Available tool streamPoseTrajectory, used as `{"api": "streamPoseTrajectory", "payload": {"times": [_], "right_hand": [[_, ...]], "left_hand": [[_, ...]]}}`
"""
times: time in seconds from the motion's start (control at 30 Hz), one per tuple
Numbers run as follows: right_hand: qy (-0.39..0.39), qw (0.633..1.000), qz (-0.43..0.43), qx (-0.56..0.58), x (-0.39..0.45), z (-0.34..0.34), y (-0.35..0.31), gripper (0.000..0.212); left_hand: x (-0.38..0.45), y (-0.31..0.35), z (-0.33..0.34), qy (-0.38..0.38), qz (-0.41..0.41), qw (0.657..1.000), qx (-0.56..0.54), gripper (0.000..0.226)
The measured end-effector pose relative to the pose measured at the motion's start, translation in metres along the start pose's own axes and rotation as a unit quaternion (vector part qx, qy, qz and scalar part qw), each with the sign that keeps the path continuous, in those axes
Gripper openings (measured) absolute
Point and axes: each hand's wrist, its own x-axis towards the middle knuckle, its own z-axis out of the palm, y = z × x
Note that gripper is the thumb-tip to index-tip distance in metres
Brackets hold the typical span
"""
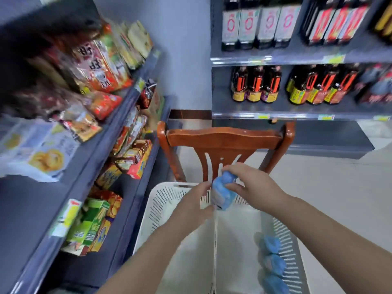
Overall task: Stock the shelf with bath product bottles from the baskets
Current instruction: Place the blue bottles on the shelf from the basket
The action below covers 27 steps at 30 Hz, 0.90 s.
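A blue bath product bottle (223, 193) is held above the far end of two white slotted baskets (161, 206). My right hand (252, 185) grips its top with curled fingers. My left hand (197, 200) touches the bottle's left side and lower part; its fingers are blurred. Three more blue bottles (272, 264) lie along the right wall of the right basket. The left basket looks bare inside.
A brown wooden chair (224, 141) stands just behind the baskets. Grey shelves with snack bags and boxes (101, 66) run along the left. Shelves with dark sauce bottles (256, 85) stand ahead on the right, above a pale floor (339, 187).
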Motion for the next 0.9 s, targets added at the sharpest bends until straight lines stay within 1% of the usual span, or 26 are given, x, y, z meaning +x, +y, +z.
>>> {"api": "streamPoseTrajectory", "payload": {"times": [0.1, 0.23, 0.33, 0.47, 0.6, 0.77, 0.9], "right_hand": [[0.034, 0.997, -0.057, 0.032, 0.011, -0.035, -0.065, 0.038], [0.056, 0.981, -0.133, 0.128, 0.018, -0.064, -0.151, 0.036], [0.033, 0.956, -0.178, 0.232, 0.020, -0.076, -0.211, 0.033], [-0.017, 0.924, -0.237, 0.298, 0.023, -0.083, -0.287, 0.033], [-0.065, 0.887, -0.313, 0.334, 0.017, -0.085, -0.358, 0.037], [-0.117, 0.842, -0.385, 0.359, -0.001, -0.084, -0.434, 0.032], [-0.138, 0.811, -0.420, 0.384, -0.016, -0.075, -0.482, 0.026]], "left_hand": [[-0.033, 0.027, -0.057, 0.076, 0.034, 0.996, -0.003, 0.045], [-0.089, 0.060, -0.126, 0.151, 0.057, 0.986, -0.049, 0.042], [-0.134, 0.076, -0.170, 0.221, 0.079, 0.969, -0.081, 0.040], [-0.195, 0.089, -0.221, 0.298, 0.103, 0.946, -0.081, 0.034], [-0.261, 0.101, -0.260, 0.357, 0.111, 0.926, -0.059, 0.032], [-0.333, 0.115, -0.292, 0.391, 0.102, 0.914, -0.036, 0.039], [-0.381, 0.119, -0.308, 0.446, 0.099, 0.889, -0.022, 0.041]]}}
